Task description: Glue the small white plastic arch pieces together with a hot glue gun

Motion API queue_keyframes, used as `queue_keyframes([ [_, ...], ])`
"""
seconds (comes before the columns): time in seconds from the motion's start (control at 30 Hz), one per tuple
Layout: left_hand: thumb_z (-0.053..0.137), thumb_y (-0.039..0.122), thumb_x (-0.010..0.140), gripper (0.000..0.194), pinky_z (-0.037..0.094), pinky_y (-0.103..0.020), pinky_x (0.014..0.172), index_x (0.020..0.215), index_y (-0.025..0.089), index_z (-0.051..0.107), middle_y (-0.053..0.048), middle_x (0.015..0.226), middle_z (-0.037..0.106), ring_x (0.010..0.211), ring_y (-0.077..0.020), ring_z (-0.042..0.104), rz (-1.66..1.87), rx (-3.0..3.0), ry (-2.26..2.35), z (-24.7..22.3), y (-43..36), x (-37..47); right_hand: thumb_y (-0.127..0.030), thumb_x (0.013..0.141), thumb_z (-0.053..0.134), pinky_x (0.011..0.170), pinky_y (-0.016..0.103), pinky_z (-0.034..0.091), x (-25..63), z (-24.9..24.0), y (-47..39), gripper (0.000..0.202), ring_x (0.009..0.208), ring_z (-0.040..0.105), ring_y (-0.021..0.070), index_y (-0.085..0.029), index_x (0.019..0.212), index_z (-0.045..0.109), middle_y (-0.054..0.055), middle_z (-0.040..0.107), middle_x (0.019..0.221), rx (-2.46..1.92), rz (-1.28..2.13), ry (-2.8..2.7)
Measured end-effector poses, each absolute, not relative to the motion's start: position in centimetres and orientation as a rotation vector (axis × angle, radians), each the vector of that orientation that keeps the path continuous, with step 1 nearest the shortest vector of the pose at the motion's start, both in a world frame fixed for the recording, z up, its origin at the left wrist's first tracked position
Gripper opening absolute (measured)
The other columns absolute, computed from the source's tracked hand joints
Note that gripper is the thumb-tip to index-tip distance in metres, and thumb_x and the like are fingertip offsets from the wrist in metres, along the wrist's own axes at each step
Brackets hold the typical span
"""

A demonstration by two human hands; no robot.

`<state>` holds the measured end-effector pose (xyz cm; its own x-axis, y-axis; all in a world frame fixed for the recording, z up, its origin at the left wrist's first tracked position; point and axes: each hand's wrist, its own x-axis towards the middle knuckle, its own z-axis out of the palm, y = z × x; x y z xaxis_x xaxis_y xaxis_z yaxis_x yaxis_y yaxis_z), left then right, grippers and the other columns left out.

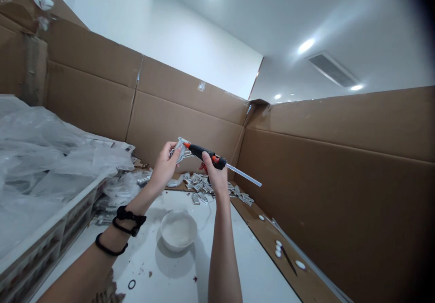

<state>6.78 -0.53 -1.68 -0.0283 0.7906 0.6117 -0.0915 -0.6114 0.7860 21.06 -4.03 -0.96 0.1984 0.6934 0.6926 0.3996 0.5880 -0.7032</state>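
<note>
Working inside cardboard walls (190, 108), over a white surface (256, 266) at six o'clock, beside plastic bags (34, 158) at nine and a heap of grey pieces (200, 183) near six. Gripping a hot-glue gun (198, 150) at centre in the right hand (215, 171), closed round it, with a white bowl (179, 231) nearer, at seven. Pinching a pale grey frame (182, 150) in the left hand (166, 161), toward nine, by the orange nozzle (186, 144).
</note>
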Motion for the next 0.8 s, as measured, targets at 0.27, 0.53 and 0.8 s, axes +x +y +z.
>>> queue_keyframes([
  [0.27,0.046,0.035,0.085,0.020,0.045,-0.022,0.059,0.095,0.019,0.052,-0.004,0.090,0.056,0.071,-0.0121,0.049,1.722,1.614,0.763,-1.60,-0.71,6.74,-0.058,0.077,0.053,0.050,0.022,0.034,21.05,-1.10,-3.84,0.048,0.048,0.042,0.0100,-0.017,0.052,0.047,-0.002,0.046,0.048,-1.020,0.220,-1.407],
  [0.53,0.046,0.035,0.085,0.020,0.044,-0.021,0.057,0.094,0.018,0.052,-0.004,0.089,0.056,0.066,-0.0107,0.049,1.737,1.630,0.765,-1.69,-0.55,6.80,-0.060,0.075,0.054,0.050,0.023,0.034,21.13,-1.16,-3.72,0.048,0.047,0.041,0.0102,-0.017,0.054,0.047,-0.002,0.045,0.048,-1.046,0.246,-1.371],
  [0.8,0.047,0.040,0.084,0.024,0.039,-0.020,0.047,0.093,0.018,0.052,0.001,0.072,0.051,0.050,-0.0079,0.043,1.897,1.587,0.775,-1.91,-0.03,6.41,-0.057,0.075,0.056,0.050,0.023,0.031,20.86,-0.78,-3.91,0.047,0.049,0.037,0.0096,-0.017,0.052,0.045,-0.003,0.041,0.049,-1.035,0.024,-1.268],
])
